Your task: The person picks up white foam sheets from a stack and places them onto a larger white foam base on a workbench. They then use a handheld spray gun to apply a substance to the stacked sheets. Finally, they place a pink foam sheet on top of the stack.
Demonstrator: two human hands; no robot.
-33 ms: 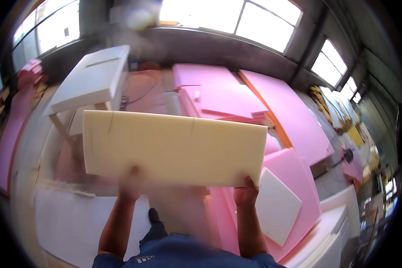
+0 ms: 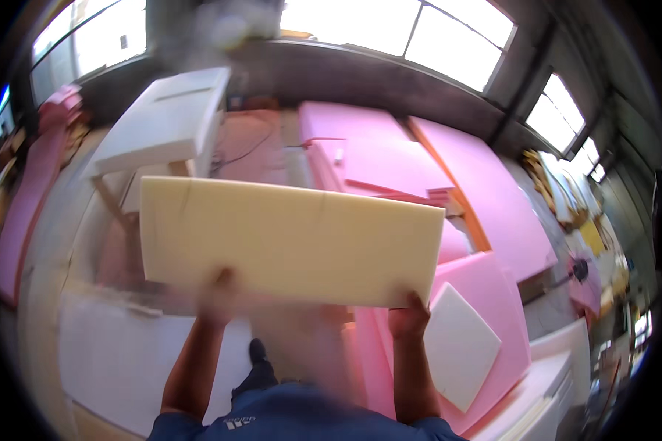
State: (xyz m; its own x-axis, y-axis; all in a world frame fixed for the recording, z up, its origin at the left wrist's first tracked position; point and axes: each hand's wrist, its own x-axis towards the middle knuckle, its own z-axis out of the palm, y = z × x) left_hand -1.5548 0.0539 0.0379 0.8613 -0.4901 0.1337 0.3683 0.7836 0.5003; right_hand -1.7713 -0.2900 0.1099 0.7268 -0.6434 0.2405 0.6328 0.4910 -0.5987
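A long pale-yellow foam panel (image 2: 294, 239) is held up in front of me, its broad face toward me and its right end slightly lower. My left hand (image 2: 215, 300) grips the lower edge left of the middle, with the thumb on the near face; blur softens its outline. Close to the lower right corner, my right hand (image 2: 410, 317) is closed on the same panel, thumb up on the near side. The other fingers of both hands are hidden behind the foam.
A white-topped table (image 2: 158, 121) stands beyond the panel at the left. Pink foam sheets (image 2: 397, 165) lie ahead and right, with a white square sheet (image 2: 460, 345) on the nearer pink stack. A large white sheet (image 2: 118, 360) lies low at the left, beside my foot (image 2: 257, 351).
The surroundings have shifted slightly rightward in view. The panel tilts a little more, its left end higher. Both hands keep their hold on it.
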